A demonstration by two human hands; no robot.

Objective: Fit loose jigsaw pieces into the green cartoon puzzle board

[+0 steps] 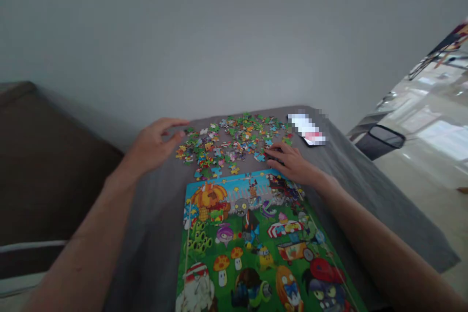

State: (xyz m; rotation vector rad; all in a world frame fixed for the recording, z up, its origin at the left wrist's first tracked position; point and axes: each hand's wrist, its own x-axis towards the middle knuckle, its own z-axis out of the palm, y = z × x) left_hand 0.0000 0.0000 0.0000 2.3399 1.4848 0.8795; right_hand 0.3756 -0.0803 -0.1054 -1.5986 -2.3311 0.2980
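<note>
Loose jigsaw puzzle pieces [234, 140] lie scattered across the far part of a grey-covered table. My left hand [158, 144] hovers at the left edge of this spread, thumb and fingers apart, nothing between them. On the right, my right hand [287, 160] rests low by the near right side of the pieces, its fingers stretched toward a blue piece [259, 157]. Its wrist is over the upper right corner of a colourful puzzle board [252, 248] printed with cartoon plants and zombies. The board lies flat in front of me, its near edge outside the view.
A phone [306, 129] with a lit, blurred screen lies at the table's far right. The grey cloth [387, 209] hangs over the right side. A pale wall [234, 39] stands behind, and a dark brown sofa-like form [47, 170] is on the left. Shiny floor shows at right.
</note>
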